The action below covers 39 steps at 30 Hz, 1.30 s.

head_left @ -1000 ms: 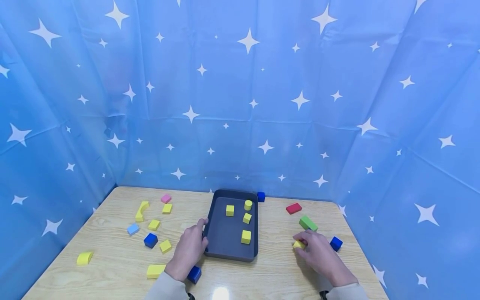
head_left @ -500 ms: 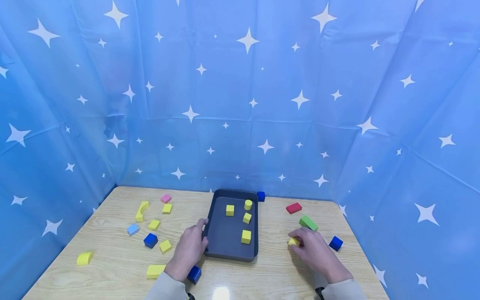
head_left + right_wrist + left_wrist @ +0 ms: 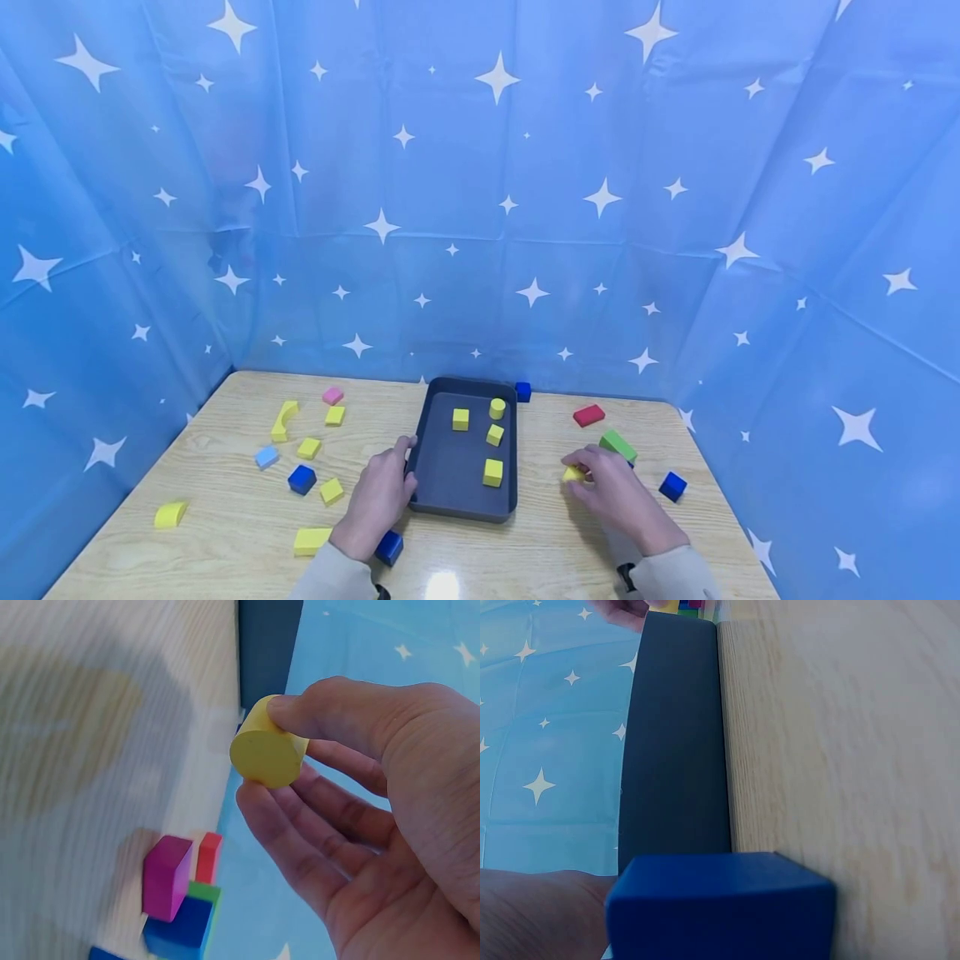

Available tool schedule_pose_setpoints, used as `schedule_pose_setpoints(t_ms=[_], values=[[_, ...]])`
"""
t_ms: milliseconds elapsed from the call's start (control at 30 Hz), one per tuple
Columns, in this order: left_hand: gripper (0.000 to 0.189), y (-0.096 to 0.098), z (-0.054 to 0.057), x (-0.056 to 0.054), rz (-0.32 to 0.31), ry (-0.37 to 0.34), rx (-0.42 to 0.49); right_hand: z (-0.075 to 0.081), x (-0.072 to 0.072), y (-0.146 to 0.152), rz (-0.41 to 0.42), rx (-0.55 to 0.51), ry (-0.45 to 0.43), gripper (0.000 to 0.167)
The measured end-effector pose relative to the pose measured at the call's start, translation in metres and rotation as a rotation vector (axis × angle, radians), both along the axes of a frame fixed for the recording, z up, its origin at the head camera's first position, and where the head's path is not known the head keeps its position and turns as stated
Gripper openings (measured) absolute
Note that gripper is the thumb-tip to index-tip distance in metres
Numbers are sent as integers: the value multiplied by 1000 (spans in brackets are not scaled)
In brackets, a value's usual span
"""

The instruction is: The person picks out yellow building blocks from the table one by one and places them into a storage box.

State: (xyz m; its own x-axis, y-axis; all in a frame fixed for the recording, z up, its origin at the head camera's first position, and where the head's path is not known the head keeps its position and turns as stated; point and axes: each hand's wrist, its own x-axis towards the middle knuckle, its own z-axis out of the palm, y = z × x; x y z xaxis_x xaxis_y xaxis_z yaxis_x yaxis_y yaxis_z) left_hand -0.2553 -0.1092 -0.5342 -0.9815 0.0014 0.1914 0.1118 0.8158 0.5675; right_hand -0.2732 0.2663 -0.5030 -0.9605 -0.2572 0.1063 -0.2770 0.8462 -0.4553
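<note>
My right hand (image 3: 615,492) pinches a yellow cylinder block (image 3: 266,754) between thumb and fingertips. It hangs above the table, to the right of a dark grey tray (image 3: 442,483). Along the tray's left rim, my left hand (image 3: 378,500) grips the edge; its fingertips are partly hidden. Inside the tray stand a yellow cylinder (image 3: 497,408) and several yellow cubes, one of them a larger cube (image 3: 492,472) near the front right. A dark blue block (image 3: 720,907) lies close by the left wrist.
Left on the wooden table (image 3: 225,467) lie several yellow blocks, a yellow arch (image 3: 282,422), a pink block (image 3: 333,396) and blue ones. To the right are red (image 3: 588,415), green (image 3: 618,445), blue (image 3: 672,486) and purple (image 3: 166,877) blocks. A starry curtain (image 3: 480,208) surrounds the table.
My right hand has moved left toward the tray, carrying the yellow cylinder. The left hand and the tray have stayed in place.
</note>
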Motion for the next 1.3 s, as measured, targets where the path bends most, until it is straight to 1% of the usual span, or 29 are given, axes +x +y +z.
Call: schedule_pose_setpoints(t_ms=[67, 167, 433, 767, 1067, 1300], values=[[55, 0, 0, 0, 0, -3, 1, 2, -1, -4, 2, 2, 4, 27], [56, 1, 0, 0, 0, -7, 2, 4, -4, -9, 33, 10, 30, 27], [55, 1, 1, -2, 3, -4, -1, 10, -11, -24, 91, 3, 61, 27], [56, 1, 1, -1, 7, -19, 1, 19, -23, -47, 207, 70, 140, 29], [56, 1, 2, -1, 5, -27, 1, 30, -34, -75, 291, 98, 126, 29], [56, 1, 3, 0, 6, -38, 9, 34, -43, -92, 370, 123, 126, 28]])
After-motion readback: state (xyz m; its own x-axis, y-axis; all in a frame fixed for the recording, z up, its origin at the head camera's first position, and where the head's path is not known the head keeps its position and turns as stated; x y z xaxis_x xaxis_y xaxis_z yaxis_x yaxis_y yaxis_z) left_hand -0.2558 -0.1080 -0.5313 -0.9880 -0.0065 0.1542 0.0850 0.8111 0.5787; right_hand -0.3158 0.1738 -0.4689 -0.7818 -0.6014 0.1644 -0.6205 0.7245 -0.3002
